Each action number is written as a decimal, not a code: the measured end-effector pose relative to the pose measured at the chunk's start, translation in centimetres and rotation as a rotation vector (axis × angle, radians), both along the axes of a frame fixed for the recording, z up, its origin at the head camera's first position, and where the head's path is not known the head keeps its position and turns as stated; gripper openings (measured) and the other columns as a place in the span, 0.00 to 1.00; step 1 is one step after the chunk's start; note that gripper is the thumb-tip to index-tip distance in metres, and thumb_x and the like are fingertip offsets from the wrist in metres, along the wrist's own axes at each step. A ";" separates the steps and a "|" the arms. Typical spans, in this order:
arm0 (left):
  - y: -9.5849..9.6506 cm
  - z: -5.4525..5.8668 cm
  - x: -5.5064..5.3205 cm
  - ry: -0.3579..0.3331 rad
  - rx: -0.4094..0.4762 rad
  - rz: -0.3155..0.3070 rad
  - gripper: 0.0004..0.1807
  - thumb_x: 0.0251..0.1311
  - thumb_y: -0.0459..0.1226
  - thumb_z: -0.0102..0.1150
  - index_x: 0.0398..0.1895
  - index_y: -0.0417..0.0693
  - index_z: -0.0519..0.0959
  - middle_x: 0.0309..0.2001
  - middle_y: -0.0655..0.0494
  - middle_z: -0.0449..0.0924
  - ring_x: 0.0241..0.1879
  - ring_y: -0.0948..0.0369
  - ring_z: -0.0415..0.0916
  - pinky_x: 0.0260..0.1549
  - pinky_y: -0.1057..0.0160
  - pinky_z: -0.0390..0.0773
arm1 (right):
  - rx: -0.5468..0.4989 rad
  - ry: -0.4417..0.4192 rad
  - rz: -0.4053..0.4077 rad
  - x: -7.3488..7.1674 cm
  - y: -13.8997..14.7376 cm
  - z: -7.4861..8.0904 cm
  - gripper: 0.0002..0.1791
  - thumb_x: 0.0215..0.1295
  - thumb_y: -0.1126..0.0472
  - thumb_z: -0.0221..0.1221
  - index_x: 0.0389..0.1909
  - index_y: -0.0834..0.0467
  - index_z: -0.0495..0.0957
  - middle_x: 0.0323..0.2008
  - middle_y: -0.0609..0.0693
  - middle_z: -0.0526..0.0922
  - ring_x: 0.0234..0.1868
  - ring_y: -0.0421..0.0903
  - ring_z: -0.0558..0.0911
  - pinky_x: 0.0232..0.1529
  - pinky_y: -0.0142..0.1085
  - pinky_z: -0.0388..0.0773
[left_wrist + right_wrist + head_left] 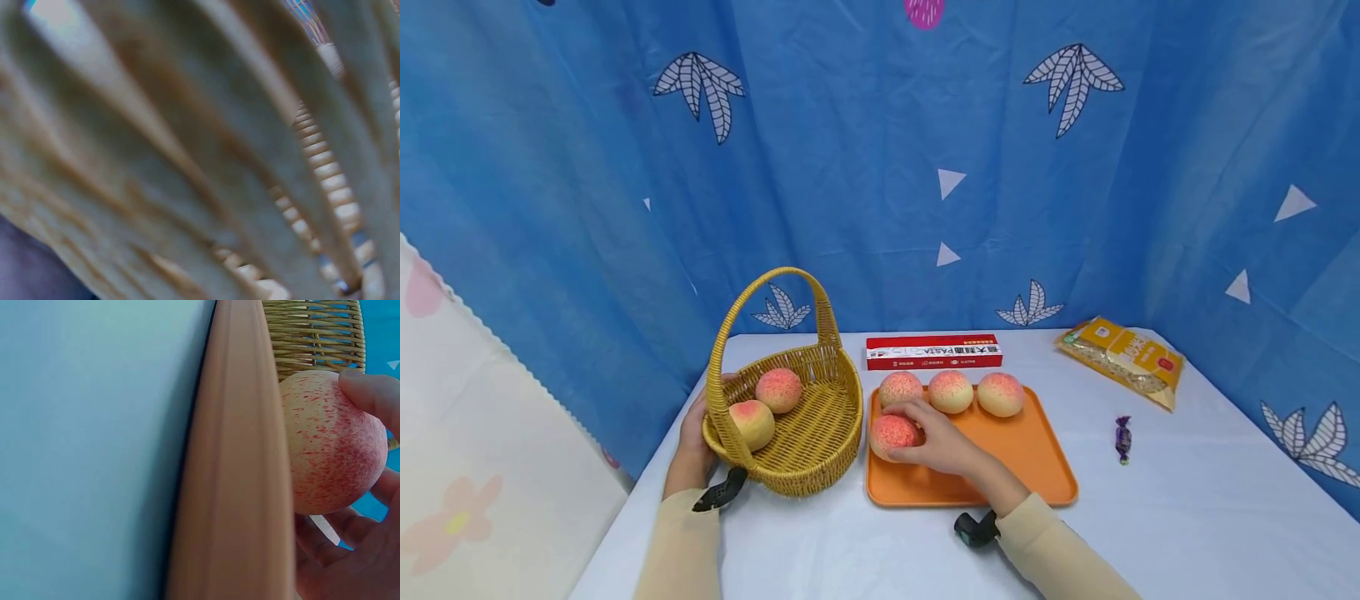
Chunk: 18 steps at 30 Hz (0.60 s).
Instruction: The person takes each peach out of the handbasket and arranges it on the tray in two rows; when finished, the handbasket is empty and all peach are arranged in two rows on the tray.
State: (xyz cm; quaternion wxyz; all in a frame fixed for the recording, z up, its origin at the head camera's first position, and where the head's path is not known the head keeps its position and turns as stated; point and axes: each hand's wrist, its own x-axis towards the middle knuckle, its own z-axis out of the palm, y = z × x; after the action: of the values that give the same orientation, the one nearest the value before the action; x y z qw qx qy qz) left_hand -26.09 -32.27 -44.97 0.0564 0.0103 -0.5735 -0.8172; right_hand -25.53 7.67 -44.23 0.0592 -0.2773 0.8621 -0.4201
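A golden wicker basket (805,479) with a tall arched handle stands on the left, two peaches inside it, one a redder peach (778,391) and one a yellower peach (752,425). My left hand (695,433) holds the basket's left side, partly hidden behind the rim. In the left wrist view blurred wicker weave (187,144) fills most of the picture. With thumb and fingers my right hand (942,442) grips a red-speckled peach (893,435) at the left edge of an orange tray (1000,467). The right wrist view shows this peach (331,447) between thumb and fingers, beside the tray's rim (234,456).
Along the tray's back edge sit a left peach (900,388), a middle peach (951,392) and a right peach (1001,394). Behind them lies a red pasta box (934,352). A yellow food bag (1123,358) and a purple-wrapped candy (1123,440) lie to the right.
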 end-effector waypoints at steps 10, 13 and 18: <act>-0.1 -0.1 -0.5 -0.048 -0.010 0.023 0.17 0.79 0.45 0.33 0.62 0.59 0.70 0.61 0.67 0.65 0.64 0.66 0.59 0.59 0.72 0.66 | 0.031 -0.062 -0.007 -0.6 0.7 0.3 0.39 0.60 0.41 0.67 0.71 0.46 0.66 0.69 0.46 0.70 0.69 0.51 0.70 0.70 0.56 0.66; -0.1 -0.1 -0.5 -0.037 -0.017 0.019 0.18 0.79 0.44 0.32 0.64 0.58 0.69 0.61 0.66 0.65 0.64 0.65 0.59 0.59 0.72 0.66 | 0.047 -0.080 -0.014 -0.6 0.9 0.3 0.41 0.59 0.39 0.67 0.72 0.43 0.64 0.69 0.46 0.70 0.69 0.50 0.70 0.70 0.56 0.67; -0.2 -0.1 -0.5 -0.043 -0.005 0.018 0.18 0.80 0.43 0.32 0.64 0.58 0.69 0.61 0.67 0.64 0.64 0.66 0.58 0.59 0.71 0.65 | 0.062 -0.071 -0.010 -0.6 0.9 0.3 0.42 0.58 0.40 0.68 0.73 0.43 0.64 0.69 0.48 0.71 0.68 0.50 0.71 0.69 0.55 0.67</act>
State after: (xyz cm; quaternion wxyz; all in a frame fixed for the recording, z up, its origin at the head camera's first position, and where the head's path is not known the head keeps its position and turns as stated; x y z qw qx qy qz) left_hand -26.56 -32.44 -45.03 0.0512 0.0329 -0.5764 -0.8149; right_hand -26.09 8.61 -43.93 0.0962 -0.2558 0.8735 -0.4029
